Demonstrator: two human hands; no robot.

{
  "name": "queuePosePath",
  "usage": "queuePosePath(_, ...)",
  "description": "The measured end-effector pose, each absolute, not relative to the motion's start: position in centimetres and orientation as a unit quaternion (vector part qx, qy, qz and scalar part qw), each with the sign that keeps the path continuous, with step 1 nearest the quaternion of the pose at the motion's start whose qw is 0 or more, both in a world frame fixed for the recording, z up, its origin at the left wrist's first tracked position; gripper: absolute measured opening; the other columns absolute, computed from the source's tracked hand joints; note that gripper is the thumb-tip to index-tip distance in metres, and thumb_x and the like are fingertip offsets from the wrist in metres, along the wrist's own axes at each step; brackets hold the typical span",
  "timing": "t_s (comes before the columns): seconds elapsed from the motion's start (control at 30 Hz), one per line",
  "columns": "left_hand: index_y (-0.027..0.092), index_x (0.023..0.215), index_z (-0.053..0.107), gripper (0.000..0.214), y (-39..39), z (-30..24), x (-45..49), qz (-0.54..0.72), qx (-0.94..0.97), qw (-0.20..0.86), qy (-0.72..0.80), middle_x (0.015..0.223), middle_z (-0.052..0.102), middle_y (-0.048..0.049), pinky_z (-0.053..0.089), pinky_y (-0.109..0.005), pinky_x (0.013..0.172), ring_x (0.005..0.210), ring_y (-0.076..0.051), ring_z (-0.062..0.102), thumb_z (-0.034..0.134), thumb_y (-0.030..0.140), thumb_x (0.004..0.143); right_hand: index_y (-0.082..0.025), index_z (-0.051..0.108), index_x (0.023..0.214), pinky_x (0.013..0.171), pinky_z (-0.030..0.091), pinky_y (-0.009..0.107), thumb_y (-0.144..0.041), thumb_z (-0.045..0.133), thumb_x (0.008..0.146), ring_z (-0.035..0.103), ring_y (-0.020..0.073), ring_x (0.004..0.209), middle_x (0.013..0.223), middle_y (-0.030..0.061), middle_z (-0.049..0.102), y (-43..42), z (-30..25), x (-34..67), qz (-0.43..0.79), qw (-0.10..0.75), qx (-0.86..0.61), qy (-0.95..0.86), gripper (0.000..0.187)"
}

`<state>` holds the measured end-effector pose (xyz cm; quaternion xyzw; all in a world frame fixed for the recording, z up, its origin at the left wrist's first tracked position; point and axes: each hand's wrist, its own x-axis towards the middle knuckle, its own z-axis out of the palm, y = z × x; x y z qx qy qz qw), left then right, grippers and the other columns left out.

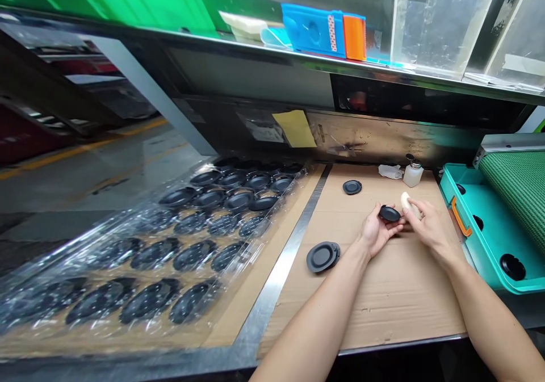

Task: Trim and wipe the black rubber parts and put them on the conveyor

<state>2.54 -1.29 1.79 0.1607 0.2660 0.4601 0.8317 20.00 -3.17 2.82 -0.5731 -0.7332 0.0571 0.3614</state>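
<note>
My left hand (373, 234) is closed on a small round black plastic part (389, 213), held tilted above the cardboard. Close beside it, my right hand (431, 231) pinches a cream-coloured, curved piece (406, 201); its exact kind is unclear. On the cardboard (383, 302) lie two more black round parts: one (352, 187) beyond my left hand, the other (322, 256) left of my forearm. Behind my right hand stand a small pump bottle (413, 173) and a crumpled white cloth or tissue (390, 171).
To the left, a clear plastic tray (255, 246) holds rows of black round parts. At right sit a teal bin (489, 257) with several black parts and a green conveyor belt (519, 186). Overhead runs a metal shelf with a blue-and-orange item (323, 33) on it.
</note>
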Motion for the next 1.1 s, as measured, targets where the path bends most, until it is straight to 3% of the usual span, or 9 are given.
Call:
queuePosePath(0.1,0.017,0.111,0.060,0.028,-1.3,1.4,3.3,0.489,0.139,0.828,0.238,0.105,0.070,-0.0106,0.057,-0.035,0.086,0.090,-0.019,0.069,0.039,0.034,0.104,-0.024,0.070,0.121,0.086,0.047,0.036,-0.042,0.055,0.098,0.063,0.0239,0.094,0.103,0.0094,0.071,-4.6,2.5,17.3,0.062,0.330,-0.566,-0.753,0.033)
queuePosePath(0.23,0.016,0.107,0.061,0.029,-1.2,1.1,3.3,0.486,0.125,0.835,0.227,0.106,0.071,-0.0124,0.057,-0.037,0.090,0.095,-0.021,0.070,0.039,0.036,0.103,-0.026,0.069,0.124,0.086,0.043,0.036,-0.037,0.053,0.099,0.059,0.0251,0.099,0.107,0.0111,0.067,-5.9,2.0,14.8,0.002,0.288,-0.537,-0.793,0.031)
queuePosePath(0.33,0.013,0.106,0.062,0.034,-1.1,1.2,3.0,0.478,0.136,0.837,0.229,0.109,0.071,-0.0151,0.057,-0.037,0.090,0.099,-0.022,0.070,0.036,0.035,0.104,-0.025,0.069,0.122,0.085,0.040,0.038,-0.037,0.053,0.098,0.056,0.0275,0.100,0.111,0.0141,0.066,-5.0,2.1,15.7,-0.040,0.265,-0.577,-0.771,0.031)
queuePosePath(0.5,0.012,0.109,0.060,0.037,-0.7,2.1,1.8,0.482,0.110,0.838,0.232,0.119,0.068,-0.0203,0.059,-0.038,0.083,0.107,-0.027,0.070,0.036,0.039,0.104,-0.024,0.072,0.113,0.081,0.039,0.032,-0.041,0.047,0.102,0.059,0.0223,0.088,0.091,0.0101,0.069,-2.9,2.1,19.7,-0.057,0.270,-0.645,-0.713,0.033)
queuePosePath(0.6,0.009,0.113,0.058,0.043,-0.5,2.9,0.9,0.491,0.048,0.846,0.204,0.118,0.066,-0.0243,0.062,-0.039,0.077,0.111,-0.031,0.069,0.030,0.041,0.103,-0.025,0.072,0.115,0.082,0.040,0.031,-0.045,0.047,0.101,0.062,0.0214,0.092,0.094,0.0086,0.072,-2.6,1.8,20.8,-0.047,0.270,-0.660,-0.700,0.035)
queuePosePath(0.8,0.006,0.122,0.056,0.040,-0.4,3.7,0.3,0.519,-0.041,0.836,0.172,0.110,0.068,-0.0215,0.066,-0.038,0.080,0.113,-0.031,0.069,0.031,0.030,0.102,-0.026,0.073,0.118,0.083,0.043,0.031,-0.052,0.047,0.099,0.064,0.0229,0.098,0.103,0.0085,0.073,-2.8,1.9,20.4,0.006,0.216,-0.699,-0.682,0.042)
queuePosePath(0.93,0.005,0.119,0.057,0.043,-0.4,4.0,0.4,0.517,-0.063,0.835,0.178,0.109,0.067,-0.0221,0.066,-0.034,0.078,0.116,-0.032,0.068,0.030,0.035,0.104,-0.025,0.074,0.115,0.083,0.045,0.032,-0.054,0.046,0.098,0.065,0.0239,0.097,0.104,0.0094,0.074,-2.5,1.9,20.7,0.006,0.256,-0.695,-0.671,0.044)
queuePosePath(1.1,0.003,0.122,0.055,0.050,-0.4,4.1,0.2,0.508,-0.062,0.843,0.164,0.113,0.065,-0.0241,0.066,-0.034,0.078,0.117,-0.033,0.067,0.030,0.042,0.104,-0.020,0.067,0.126,0.096,0.045,0.036,-0.050,0.046,0.099,0.063,0.0248,0.110,0.118,0.0119,0.071,-1.6,1.9,21.9,-0.074,0.407,-0.646,-0.642,0.046)
